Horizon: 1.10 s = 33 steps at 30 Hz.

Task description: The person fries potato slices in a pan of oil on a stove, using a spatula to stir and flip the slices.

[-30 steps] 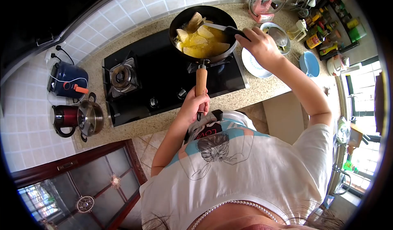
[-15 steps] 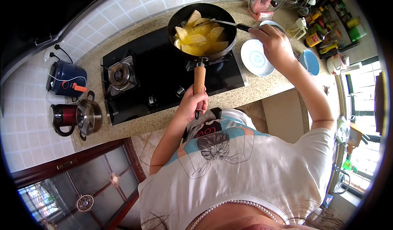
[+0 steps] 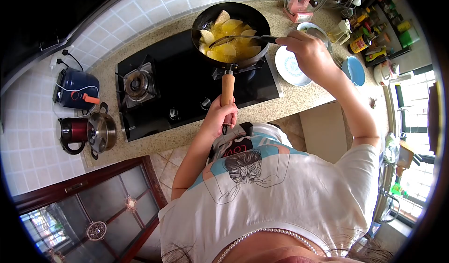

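A black pan (image 3: 201, 26) sits over the right burner, holding several pale slices (image 3: 230, 26) in yellow oil. My left hand (image 3: 221, 115) is wrapped round the pan's wooden handle (image 3: 228, 87). My right hand (image 3: 306, 52), right of the pan, grips the dark handle of a metal spatula (image 3: 248, 37). The spatula's head lies among the slices near the left-centre of the pan. Below my right hand is a white plate with a blue pattern (image 3: 291, 66); beside it, a bowl (image 3: 326, 37) is partly hidden behind that hand.
The left burner (image 3: 139, 86) bears nothing. A lidded pot (image 3: 102, 132), a kettle (image 3: 73, 134) and a dark blue appliance (image 3: 80, 89) stand at the left. A glass lid (image 3: 306, 1), a blue bowl (image 3: 354, 71) and several bottles (image 3: 359, 46) are at the right.
The spatula's head has moved left and down through the slices, and its angle has changed. My right hand has shifted slightly. The pan moved slightly up and left from its earliest position, with my left hand still on its handle.
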Motion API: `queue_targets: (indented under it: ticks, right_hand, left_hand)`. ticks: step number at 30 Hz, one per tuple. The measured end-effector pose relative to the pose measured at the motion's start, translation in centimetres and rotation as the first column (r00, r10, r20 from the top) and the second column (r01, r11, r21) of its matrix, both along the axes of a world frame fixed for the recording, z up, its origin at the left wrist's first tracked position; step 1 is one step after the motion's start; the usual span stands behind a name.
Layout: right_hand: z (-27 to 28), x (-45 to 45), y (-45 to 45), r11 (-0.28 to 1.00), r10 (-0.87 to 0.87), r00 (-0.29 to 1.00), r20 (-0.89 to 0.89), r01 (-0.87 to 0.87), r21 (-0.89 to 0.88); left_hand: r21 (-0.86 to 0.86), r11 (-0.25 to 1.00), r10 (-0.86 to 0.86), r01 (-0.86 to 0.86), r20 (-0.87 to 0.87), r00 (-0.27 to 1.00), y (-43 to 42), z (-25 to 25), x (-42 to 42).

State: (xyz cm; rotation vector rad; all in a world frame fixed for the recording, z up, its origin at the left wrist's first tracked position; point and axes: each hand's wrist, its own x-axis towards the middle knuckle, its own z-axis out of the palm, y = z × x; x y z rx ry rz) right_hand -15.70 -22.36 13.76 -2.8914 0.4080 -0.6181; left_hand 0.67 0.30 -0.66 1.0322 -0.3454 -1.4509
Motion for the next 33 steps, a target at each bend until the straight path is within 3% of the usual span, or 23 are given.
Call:
queue_targets:
  ticks: [7,13,17,23,26,30,33]
  right_hand:
    - [-1.0,0.9,-0.3,0.997,-0.073,0.994,0.086,0.075,-0.023]
    - [0.0,0.2,0.6,0.980,0.065,0.997,-0.047,-0.073,-0.187]
    - [2.2,-1.3,2.0,0.977,0.045,0.990,-0.133,-0.072,-0.202]
    - [2.7,-2.3,1.1,0.987,-0.022,0.998,-0.053,0.013,-0.159]
    - [0.8,-1.8,-0.4,0.994,-0.085,0.990,0.113,0.076,0.075]
    - [-1.2,0.0,-1.3,0.976,-0.176,0.971,0.160,0.151,0.155]
    - [-3.4,1.6,-1.7,0.996,-0.089,0.973,0.215,0.083,0.036]
  left_hand:
    - [0.010,1.000,0.004,-0.004,0.002,1.000,0.0,0.0,0.0]
    - [0.020,1.000,0.009,-0.009,-0.017,1.000,0.0,0.2,0.0]
    - [0.011,1.000,0.003,-0.003,-0.004,1.000,0.0,0.1,0.0]
    - [0.011,1.000,0.003,-0.003,-0.007,1.000,0.0,0.0,0.0]
    - [0.016,1.000,0.001,-0.001,-0.012,1.000,0.0,0.0,0.1]
    - [0.014,1.000,0.005,-0.005,-0.018,1.000,0.0,0.1,0.0]
    - [0.027,1.000,0.014,-0.013,-0.019,1.000,0.0,0.3,-0.1]
